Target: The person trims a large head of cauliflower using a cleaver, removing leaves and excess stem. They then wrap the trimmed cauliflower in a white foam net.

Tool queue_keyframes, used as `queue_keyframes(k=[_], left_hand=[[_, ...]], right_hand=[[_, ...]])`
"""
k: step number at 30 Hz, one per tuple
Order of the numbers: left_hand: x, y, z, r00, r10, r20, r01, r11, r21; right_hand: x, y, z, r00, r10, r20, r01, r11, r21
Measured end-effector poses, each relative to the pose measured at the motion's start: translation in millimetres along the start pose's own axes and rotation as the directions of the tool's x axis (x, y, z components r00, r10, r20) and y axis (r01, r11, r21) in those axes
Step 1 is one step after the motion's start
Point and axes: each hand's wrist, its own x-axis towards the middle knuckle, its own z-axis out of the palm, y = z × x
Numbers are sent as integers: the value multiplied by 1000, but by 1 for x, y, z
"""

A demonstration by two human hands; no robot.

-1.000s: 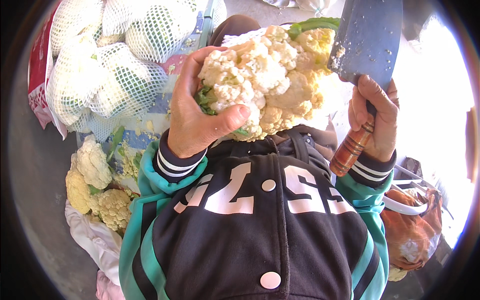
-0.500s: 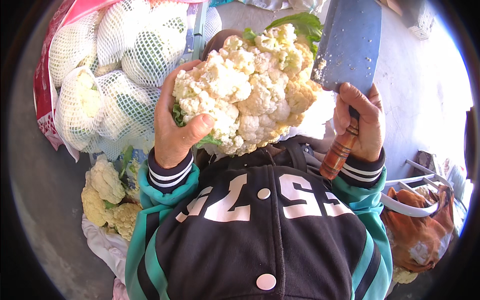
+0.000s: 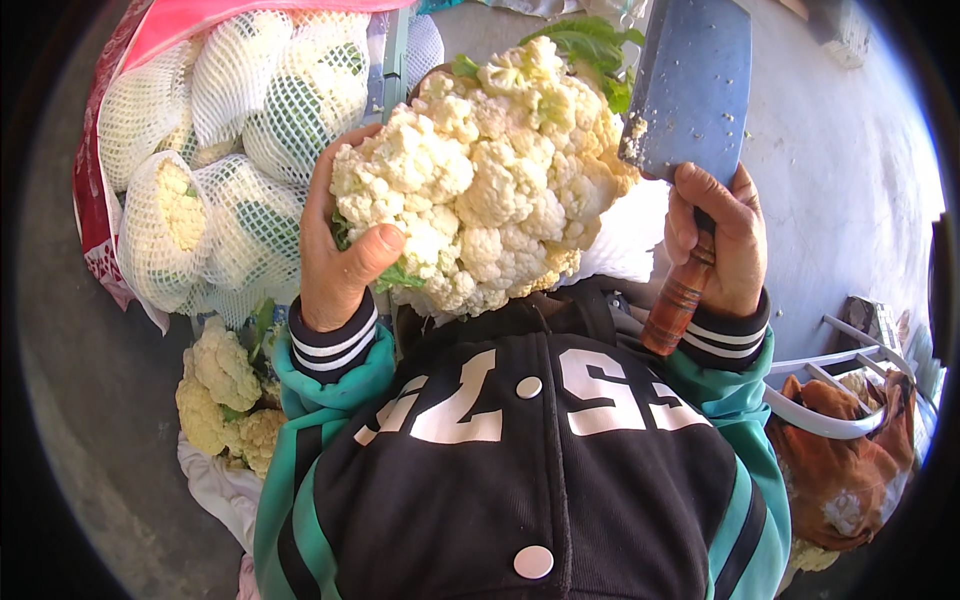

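A large cream-white cauliflower point(image 3: 490, 185) with a few green leaves is held up in front of my chest. My left hand point(image 3: 345, 230) grips its left side, the thumb over the florets and the fingers hidden behind. In my right hand point(image 3: 720, 235) is a cleaver point(image 3: 690, 95), blade up, with my fingers round the top of its brown wooden handle. White crumbs cling to the broad grey blade. Its lower left corner is close to the cauliflower's right edge; whether they touch I cannot tell.
At the left, a red-edged bag point(image 3: 95, 190) holds several net-wrapped cauliflowers point(image 3: 255, 210). Bare cauliflowers point(image 3: 225, 385) lie below it on white cloth point(image 3: 215, 480). A pale frame, perhaps a chair point(image 3: 830, 415), stands at the right beside a brown cloth-like bundle point(image 3: 840, 480). Grey floor point(image 3: 800, 200) surrounds these.
The cauliflower and my left hand have shifted slightly to the left. The cleaver has moved a little left too, still in my right hand.
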Motion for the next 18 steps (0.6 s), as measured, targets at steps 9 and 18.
queue_keyframes(k=[9, 18], left_hand=[[0, -3, 0, 1000, 30, 1, -30, 999, -21], [-3, -11, -13, 999, 32, 29, -30, 998, -51]], right_hand=[[-1, 6, -5, 1000, 2, -28, -2, 1000, 24], [-6, 5, -11, 1000, -6, -26, 7, 1000, 27]])
